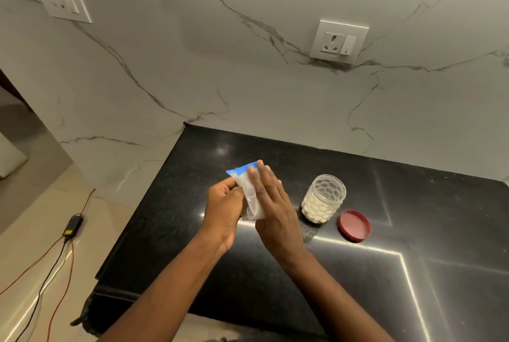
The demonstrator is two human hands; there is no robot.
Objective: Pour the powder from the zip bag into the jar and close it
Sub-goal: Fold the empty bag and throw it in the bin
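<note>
A person stands at a black shiny worktop [248,273] with a white marble wall [248,80] behind it. Both bare hands are held up over the worktop, close together, with a small zip bag [249,193] between them.

The left hand [224,212] has its grip curled around the left edge of the zip bag, with the fingers bent and closed on the plastic. The right hand [271,204] is flat, with its fingers straight and pointing up. Its palm side lies against the right side of the bag, so its grip is spread out and pressing, not curled shut. The bag is see-through and looks folded or flattened. Its blue zip strip [242,171] pokes out at the top, above the fingertips. It is hard to tell if any powder is left inside.

To the right of the hands, a clear bumpy jar [323,200] stands upright on the worktop with no lid on. White powder fills its lower part. Just beside the jar, further to the right, a red lid [354,225] lies flat on the worktop, apart from the jar.

Two white plug sockets [339,41] sit on the wall. On the floor to the left lie some red and black wires [55,259].
</note>
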